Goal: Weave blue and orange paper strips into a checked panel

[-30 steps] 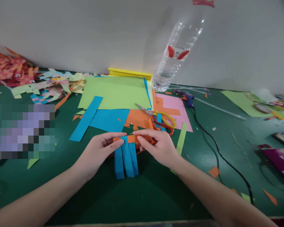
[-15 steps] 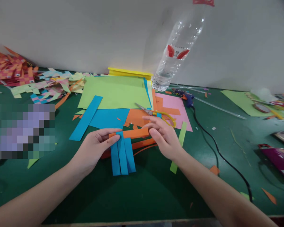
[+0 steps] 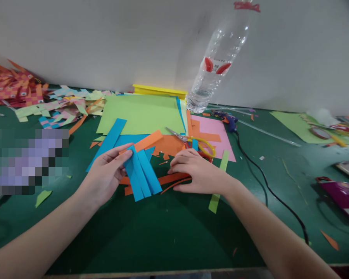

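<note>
My left hand [image 3: 106,166] pinches blue paper strips [image 3: 144,174] at their top end, thumb in front. An orange paper strip [image 3: 148,140] crosses that end and sticks out to the upper right. The blue strips hang down side by side, tilted to the right. My right hand [image 3: 193,170] is low over the table with curled fingers, thumb and fingers apart. Loose orange strips [image 3: 171,178] lie between and under its fingertips. Just behind it are yellow-handled scissors [image 3: 205,146], blades toward the left.
Behind lie green paper sheets [image 3: 139,114], pink paper [image 3: 212,131] and a blue strip [image 3: 112,135]. A water bottle [image 3: 209,73] stands at the wall. A glue gun [image 3: 229,122] trails a black cord on the right. Woven paper pieces [image 3: 14,85] are heaped at the left.
My right hand has let go of the orange strip's end and moved down to the loose orange strips. My left hand has moved left and up, tilting the blue strips.
</note>
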Available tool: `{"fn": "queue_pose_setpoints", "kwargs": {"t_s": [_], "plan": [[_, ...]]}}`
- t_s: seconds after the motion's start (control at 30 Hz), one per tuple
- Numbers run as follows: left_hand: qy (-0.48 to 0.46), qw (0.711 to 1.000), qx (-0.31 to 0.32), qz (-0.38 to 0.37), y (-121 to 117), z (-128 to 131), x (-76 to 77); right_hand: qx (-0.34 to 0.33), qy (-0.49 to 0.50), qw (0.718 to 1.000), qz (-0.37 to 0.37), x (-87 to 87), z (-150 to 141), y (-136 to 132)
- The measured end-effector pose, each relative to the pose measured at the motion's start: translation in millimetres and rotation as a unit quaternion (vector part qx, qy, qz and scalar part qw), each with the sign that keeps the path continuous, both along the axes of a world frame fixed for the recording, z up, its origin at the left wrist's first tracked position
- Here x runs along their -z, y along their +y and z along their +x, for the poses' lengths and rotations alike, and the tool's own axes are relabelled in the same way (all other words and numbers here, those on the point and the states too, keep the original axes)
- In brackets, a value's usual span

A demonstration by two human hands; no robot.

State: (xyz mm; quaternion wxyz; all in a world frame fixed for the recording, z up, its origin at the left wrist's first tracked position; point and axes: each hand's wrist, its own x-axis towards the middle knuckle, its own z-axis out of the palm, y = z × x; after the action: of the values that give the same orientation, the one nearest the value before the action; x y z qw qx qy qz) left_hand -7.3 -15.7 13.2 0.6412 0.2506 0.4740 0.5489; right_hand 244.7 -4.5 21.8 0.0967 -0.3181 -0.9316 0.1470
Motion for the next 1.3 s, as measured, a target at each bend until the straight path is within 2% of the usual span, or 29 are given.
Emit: {"fn": "queue_pose_setpoints", "kwargs": {"t_s": [0.17,0.3,0.37,0.47,0.57,0.67,0.8,1.0,1.1,1.17,1.23,1.3], "plan": [[-0.025,1.0,-0.011,0.0,0.6,-1.8,-3.6,0.022,0.026,0.999,0.031,2.0,-0.4,3.1],[-0.047,0.999,-0.025,0.006,1.6,-3.0,-5.0,0.088,0.146,0.985,0.028,1.3,0.1,5.4],[-0.045,0.999,-0.029,0.009,1.5,-1.9,-5.8,0.135,0.231,0.963,0.019,3.2,0.0,7.0],[-0.039,0.999,-0.014,0.005,0.0,1.5,-5.5,0.23,0.329,0.916,0.007,11.6,-2.9,10.0],[-0.019,0.999,0.039,-0.018,-3.5,4.6,-1.3,0.299,0.382,0.874,0.036,23.8,-9.8,12.5],[0.019,0.993,0.107,-0.044,-8.2,6.4,5.5,0.331,0.374,0.865,0.056,31.6,-18.1,15.4],[0.088,0.981,0.172,-0.015,-15.5,10.1,11.6,0.326,0.371,0.87,-0.014,24.5,-28.0,25.1],[0.19,0.951,0.231,0.072,-25.1,18.6,12.5,0.241,0.452,0.855,-0.084,-17.8,-48.9,49.9],[0.213,0.936,0.265,0.092,-26.8,20.5,15.2,0.197,0.498,0.841,-0.079,-34.6,-60.8,58.5],[0.24,0.924,0.28,0.103,-27.3,21.0,17.0,0.179,0.515,0.835,-0.078,-35.8,-66.7,63.6],[0.269,0.912,0.288,0.114,-27.7,21.2,17.8,0.174,0.504,0.839,-0.107,-27.8,-70.4,69.3],[0.29,0.902,0.293,0.129,-28.3,21.3,17.2,0.199,0.452,0.85,-0.184,-13.5,-72.2,74.9]]}}
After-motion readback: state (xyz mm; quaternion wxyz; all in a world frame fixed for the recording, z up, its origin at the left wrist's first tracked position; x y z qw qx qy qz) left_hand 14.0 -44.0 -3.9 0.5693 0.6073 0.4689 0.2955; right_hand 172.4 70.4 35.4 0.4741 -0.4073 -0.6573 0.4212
